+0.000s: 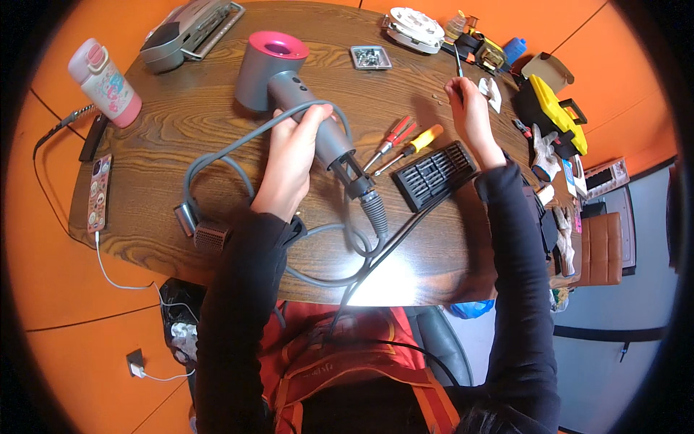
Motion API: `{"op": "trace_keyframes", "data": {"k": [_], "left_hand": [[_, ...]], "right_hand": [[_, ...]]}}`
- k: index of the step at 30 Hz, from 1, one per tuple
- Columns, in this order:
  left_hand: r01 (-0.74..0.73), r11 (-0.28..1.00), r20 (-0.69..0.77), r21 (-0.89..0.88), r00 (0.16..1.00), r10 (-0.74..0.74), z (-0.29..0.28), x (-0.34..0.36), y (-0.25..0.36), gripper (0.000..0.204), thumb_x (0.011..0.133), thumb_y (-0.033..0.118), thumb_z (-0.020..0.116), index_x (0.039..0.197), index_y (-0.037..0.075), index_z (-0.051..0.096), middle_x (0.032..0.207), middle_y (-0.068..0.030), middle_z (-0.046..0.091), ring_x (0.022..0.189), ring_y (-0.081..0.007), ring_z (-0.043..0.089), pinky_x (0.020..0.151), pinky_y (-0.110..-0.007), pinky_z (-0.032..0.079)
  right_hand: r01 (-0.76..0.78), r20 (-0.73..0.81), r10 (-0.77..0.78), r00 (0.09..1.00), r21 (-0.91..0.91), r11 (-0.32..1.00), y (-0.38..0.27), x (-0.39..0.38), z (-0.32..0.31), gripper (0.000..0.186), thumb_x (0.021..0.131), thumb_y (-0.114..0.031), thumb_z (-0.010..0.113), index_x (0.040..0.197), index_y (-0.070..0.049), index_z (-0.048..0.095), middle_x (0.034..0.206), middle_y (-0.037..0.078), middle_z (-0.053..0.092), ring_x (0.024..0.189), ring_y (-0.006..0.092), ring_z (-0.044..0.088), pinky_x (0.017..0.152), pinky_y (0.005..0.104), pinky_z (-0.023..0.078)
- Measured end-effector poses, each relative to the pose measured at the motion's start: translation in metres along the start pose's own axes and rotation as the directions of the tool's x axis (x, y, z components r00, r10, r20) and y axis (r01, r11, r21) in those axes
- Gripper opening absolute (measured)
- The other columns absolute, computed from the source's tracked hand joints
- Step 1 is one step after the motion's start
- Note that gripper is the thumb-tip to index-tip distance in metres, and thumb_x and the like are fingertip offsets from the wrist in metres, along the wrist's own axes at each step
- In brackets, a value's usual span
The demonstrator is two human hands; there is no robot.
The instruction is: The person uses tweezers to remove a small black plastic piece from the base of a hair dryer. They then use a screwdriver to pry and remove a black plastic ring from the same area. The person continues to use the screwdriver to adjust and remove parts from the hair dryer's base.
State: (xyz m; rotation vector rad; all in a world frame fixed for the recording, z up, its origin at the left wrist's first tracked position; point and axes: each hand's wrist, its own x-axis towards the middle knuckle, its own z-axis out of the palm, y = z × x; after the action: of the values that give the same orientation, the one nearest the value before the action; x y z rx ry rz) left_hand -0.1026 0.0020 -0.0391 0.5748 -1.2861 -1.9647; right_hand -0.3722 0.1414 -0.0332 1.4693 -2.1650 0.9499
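Hair dryer [289, 87]: grey body, pink ring around the barrel opening, lying on the wooden table [181, 123] with its handle angled toward the person. The left hand [293, 155] is clamped around the handle, fingers wrapped over the top; the barrel projects beyond the fingertips. The handle's lower end appears stripped to a dark inner part just past the heel of the hand, where the grey cord [217, 155] exits and loops around the wrist side to a plug block [204, 230].

Handling, as judged: rigid shell, smooth and likely slippery; weight concentrated in the head, so the handle is the sound place to grip. The exposed end and cord joint look fragile and should not bear load.

The right hand [470, 108] is pinched shut on a thin screwdriver [458, 64], though the tip is too small to make out. Between the hands lie two screwdrivers [405, 141] and a black bit case [434, 173]. Beyond the right hand sits a small metal tray [371, 57].
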Motion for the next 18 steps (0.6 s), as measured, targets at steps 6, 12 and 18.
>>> {"op": "trace_keyframes", "data": {"k": [6, 12, 18], "left_hand": [[0.035, 0.999, 0.037, 0.007, 0.999, -0.035, -0.005, 0.006, -0.004, 0.026, 0.084, 0.027, 0.061, 0.095, 0.004, 0.057, 0.084, -0.0048, 0.060, 0.073, -0.0126, 0.057, 0.062, -0.027, 0.048], [0.048, 0.999, 0.035, -0.002, 0.998, -0.048, -0.008, 0.012, -0.009, 0.026, 0.083, 0.028, 0.062, 0.094, 0.005, 0.055, 0.082, -0.0047, 0.059, 0.071, -0.0134, 0.058, 0.062, -0.028, 0.049], [0.069, 0.997, 0.045, -0.019, 0.997, -0.068, -0.006, 0.011, -0.012, 0.026, 0.084, 0.028, 0.062, 0.093, 0.005, 0.055, 0.082, -0.0053, 0.058, 0.073, -0.0144, 0.058, 0.066, -0.029, 0.048]], "right_hand": [[0.027, 0.093, -0.046, 0.995, 0.197, 0.980, -0.110, -0.061, -0.021, 0.008, 0.083, 0.001, 0.059, 0.088, 0.000, 0.053, 0.082, 0.015, 0.054, 0.076, 0.0304, 0.056, 0.068, 0.0341, 0.045], [-0.154, 0.125, 0.114, 0.986, 0.388, 0.909, -0.141, -0.089, -0.022, 0.008, 0.086, -0.002, 0.058, 0.093, 0.000, 0.053, 0.080, 0.007, 0.055, 0.072, 0.0165, 0.055, 0.067, 0.0266, 0.044], [-0.412, 0.326, 0.261, 0.909, 0.802, 0.433, -0.155, -0.094, -0.012, 0.009, 0.092, -0.009, 0.055, 0.095, -0.001, 0.053, 0.081, 0.000, 0.057, 0.074, 0.0068, 0.053, 0.071, 0.0215, 0.044]]}}
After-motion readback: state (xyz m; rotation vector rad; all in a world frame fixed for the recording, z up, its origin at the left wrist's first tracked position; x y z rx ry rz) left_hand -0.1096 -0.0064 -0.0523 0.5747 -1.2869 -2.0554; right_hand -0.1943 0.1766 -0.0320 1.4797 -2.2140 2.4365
